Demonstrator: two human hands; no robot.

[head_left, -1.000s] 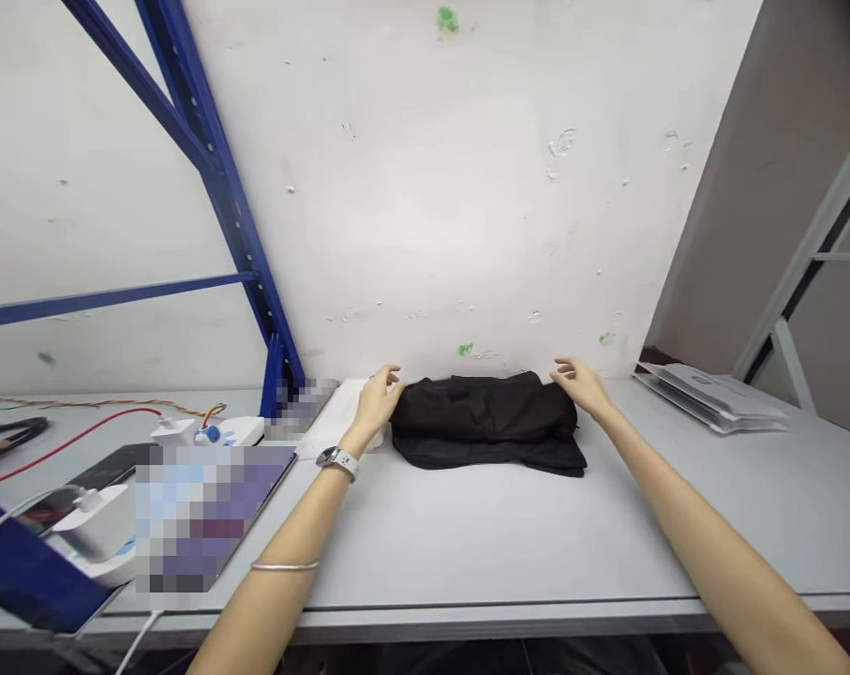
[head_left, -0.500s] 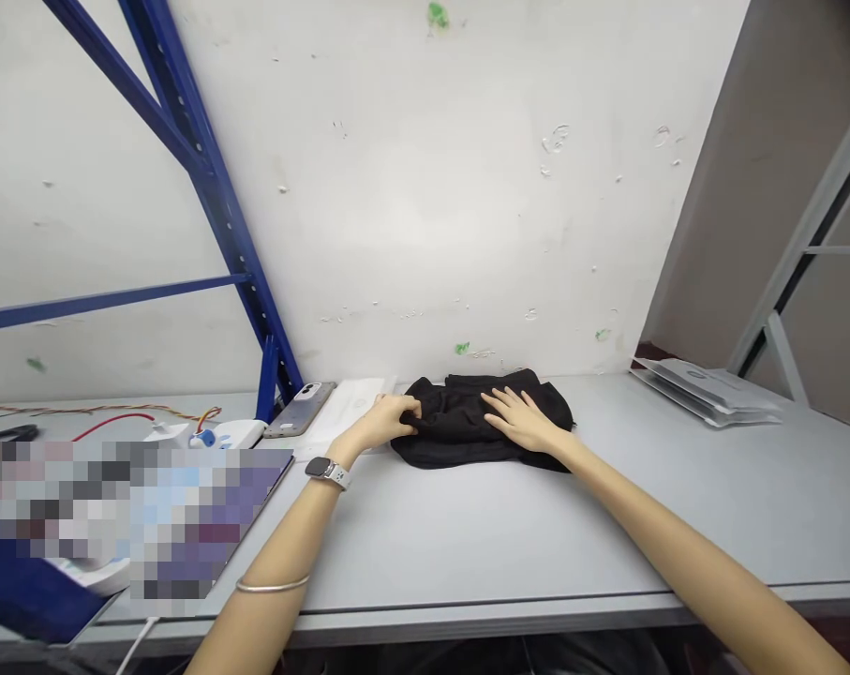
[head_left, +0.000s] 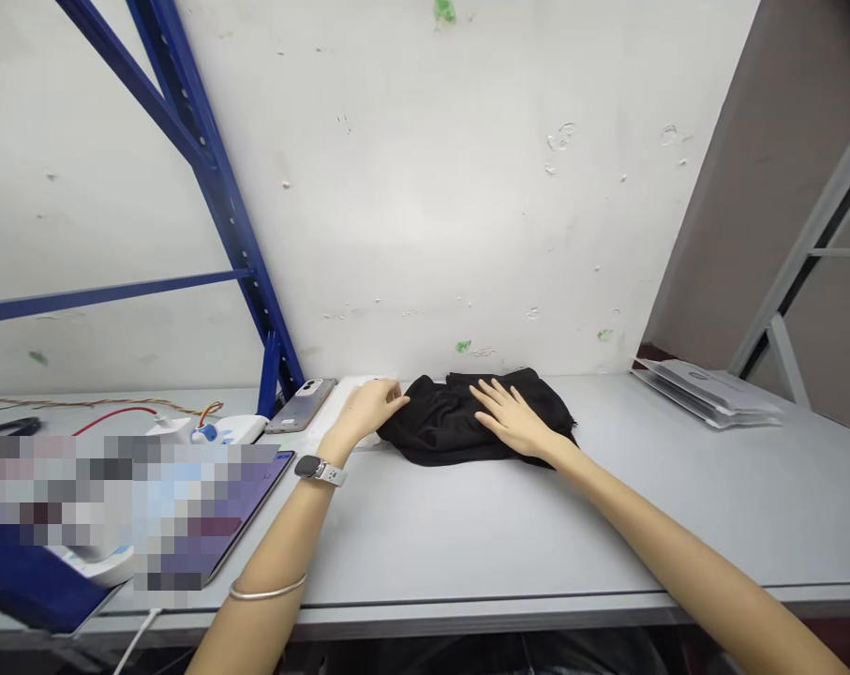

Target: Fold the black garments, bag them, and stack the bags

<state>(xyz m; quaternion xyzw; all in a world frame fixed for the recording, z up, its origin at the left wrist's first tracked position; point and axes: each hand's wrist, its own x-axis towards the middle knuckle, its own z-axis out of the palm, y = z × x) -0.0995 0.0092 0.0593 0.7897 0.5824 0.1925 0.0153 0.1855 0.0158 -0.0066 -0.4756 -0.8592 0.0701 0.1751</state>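
A black cloth lies bunched and folded on the grey table, close to the wall. My right hand rests flat on its right part, fingers spread. At the cloth's left edge is my left hand, its thumb pointing toward the fabric and its fingers curled above. The fingers and thumb are apart, with nothing seen between them. A watch is on my left wrist and a bangle on the forearm.
Left of my left hand lie a white packet and a phone. A tablet, a power strip and cables are further left. White envelopes are stacked at the right. A blue metal frame stands at the back left.
My left hand has moved left and its fingers have come off the cloth. The cloth's left edge spreads slightly further left. My right hand has shifted a little left on the cloth.
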